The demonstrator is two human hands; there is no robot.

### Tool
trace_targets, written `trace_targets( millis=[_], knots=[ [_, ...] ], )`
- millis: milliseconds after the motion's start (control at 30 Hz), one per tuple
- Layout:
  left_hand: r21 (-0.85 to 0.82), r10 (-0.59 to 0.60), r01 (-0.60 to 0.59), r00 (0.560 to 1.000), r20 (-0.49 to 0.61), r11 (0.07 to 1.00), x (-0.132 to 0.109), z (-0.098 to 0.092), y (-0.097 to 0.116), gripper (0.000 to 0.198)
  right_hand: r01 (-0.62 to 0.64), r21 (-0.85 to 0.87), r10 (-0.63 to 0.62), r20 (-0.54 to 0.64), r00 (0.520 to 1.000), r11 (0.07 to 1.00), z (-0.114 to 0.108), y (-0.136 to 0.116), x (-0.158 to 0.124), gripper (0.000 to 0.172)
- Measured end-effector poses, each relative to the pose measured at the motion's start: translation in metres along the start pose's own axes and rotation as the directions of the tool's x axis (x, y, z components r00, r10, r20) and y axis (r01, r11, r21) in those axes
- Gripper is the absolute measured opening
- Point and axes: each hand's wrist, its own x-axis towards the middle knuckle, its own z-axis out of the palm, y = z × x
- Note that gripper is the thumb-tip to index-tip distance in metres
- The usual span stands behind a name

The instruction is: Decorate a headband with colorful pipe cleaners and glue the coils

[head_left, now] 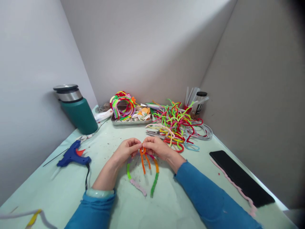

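Note:
Both hands meet near the middle of the table over a headband (156,165) wrapped in sections of coloured pipe cleaner, its two ends pointing toward me. My left hand (130,149) pinches an orange pipe cleaner (143,162) between thumb and fingertips. From the other side my right hand (156,146) grips the same orange pipe cleaner, fingertips nearly touching those of the left. The orange piece is bent at the headband's top, and two loose tails hang down inside the arch. My fingers hide the top of the headband.
A blue glue gun (73,156) and a green bottle (79,114) stand at left. Behind my hands are a tray (131,122) with finished headbands (122,106), a heap of pipe cleaners (175,119) and scissors (156,133). A black slab (240,178) lies at right.

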Motion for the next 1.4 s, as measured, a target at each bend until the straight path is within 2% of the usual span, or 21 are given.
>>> trace_targets(
  millis=[133,300,433,600,733,1033,1233,1400],
  knots=[
    [-0.057,-0.001,0.001,1.0,0.004,0.998,-0.001,0.0,0.002,0.026,0.015,-0.11,-0.013,0.016,1.0,0.994,-0.004,0.001,0.001,0.014],
    [-0.147,-0.063,0.061,0.998,-0.003,0.987,-0.001,0.001,0.001,0.026,0.082,-0.29,-0.102,-0.053,0.993,0.954,-0.005,0.002,0.003,0.016],
    [-0.157,-0.086,0.094,0.995,0.055,0.983,0.0,-0.001,0.0,0.028,0.095,-0.317,-0.12,-0.059,0.991,0.943,-0.003,-0.001,0.001,0.019],
    [-0.076,-0.08,0.085,0.994,0.072,0.993,0.0,-0.003,-0.001,0.026,0.101,-0.237,-0.088,0.065,0.994,0.966,-0.007,-0.001,-0.001,0.023],
    [-0.027,-0.061,0.063,0.995,0.074,0.998,0.0,-0.004,-0.002,0.025,0.051,-0.138,-0.031,0.144,0.989,0.989,-0.012,-0.001,-0.002,0.021],
    [-0.11,-0.004,0.021,0.989,0.148,0.994,-0.002,-0.006,-0.002,0.024,-0.084,0.212,0.026,0.26,0.965,0.974,-0.006,-0.001,-0.003,0.019],
    [-0.069,0.021,-0.012,0.992,0.123,0.998,-0.004,-0.005,0.001,0.025,-0.132,0.29,0.061,0.24,0.969,0.948,-0.003,-0.002,-0.004,0.023],
    [-0.088,-0.031,0.042,0.992,0.125,0.995,-0.005,-0.003,0.001,0.027,-0.103,0.249,0.057,0.185,0.981,0.963,-0.002,-0.004,-0.003,0.024]
  ],
)
